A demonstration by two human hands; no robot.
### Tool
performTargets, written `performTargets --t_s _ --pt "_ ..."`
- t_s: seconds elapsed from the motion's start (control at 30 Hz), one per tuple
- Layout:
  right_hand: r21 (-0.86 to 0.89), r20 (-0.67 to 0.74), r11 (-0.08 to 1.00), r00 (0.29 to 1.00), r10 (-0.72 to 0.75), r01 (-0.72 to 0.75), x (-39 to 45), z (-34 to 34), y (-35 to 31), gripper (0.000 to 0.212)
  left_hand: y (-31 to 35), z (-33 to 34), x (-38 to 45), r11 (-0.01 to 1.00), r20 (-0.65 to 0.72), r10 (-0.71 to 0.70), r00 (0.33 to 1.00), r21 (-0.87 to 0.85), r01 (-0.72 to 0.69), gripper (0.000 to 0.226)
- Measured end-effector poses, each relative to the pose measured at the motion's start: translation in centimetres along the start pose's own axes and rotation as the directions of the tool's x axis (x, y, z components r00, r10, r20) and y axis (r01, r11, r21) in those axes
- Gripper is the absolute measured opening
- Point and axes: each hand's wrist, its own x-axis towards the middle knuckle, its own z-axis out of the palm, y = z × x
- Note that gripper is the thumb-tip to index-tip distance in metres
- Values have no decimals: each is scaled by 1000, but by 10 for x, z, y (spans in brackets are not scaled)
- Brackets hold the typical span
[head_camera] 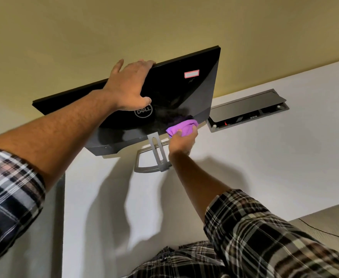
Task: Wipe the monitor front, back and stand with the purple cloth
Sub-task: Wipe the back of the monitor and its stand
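Note:
The black monitor (pixel 184 93) stands on a white table with its glossy back toward me, a round logo near the middle. My left hand (pixel 130 85) grips its top edge, fingers over the rim and thumb on the back. My right hand (pixel 181 142) holds the bunched purple cloth (pixel 182 127) against the lower right part of the back, just right of the grey stand neck (pixel 157 151). The stand's grey open base (pixel 144 167) rests on the table. The screen side is hidden from me.
The white table (pixel 264 157) carries a grey cable hatch (pixel 246 111) with its lid open, right of the monitor. A yellowish floor lies beyond the table. A thin black cable (pixel 325 231) runs at the lower right. My plaid sleeves fill the lower corners.

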Motion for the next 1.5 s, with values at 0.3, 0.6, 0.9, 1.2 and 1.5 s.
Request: performTargets --t_s 0.3,0.6,0.9,1.2,1.5 --pt "-256 250 941 955 -159 223 23 -23 14 51 -11 -5 12 999 67 15 998 -39 -12 102" --pt "-287 334 887 905 -262 362 6 -4 10 47 -13 -11 16 995 104 2 995 -98 9 103" --pt "-179 -47 963 976 -214 203 21 -11 0 54 -17 -11 20 994 125 -12 992 -107 26 106" --pt "-217 341 835 841 -420 506 22 -35 19 52 -19 -11 26 994 145 -15 989 -101 30 107" --pt "-299 321 919 934 -157 258 13 -1 5 53 -20 -13 29 993 152 -29 988 -105 46 106"
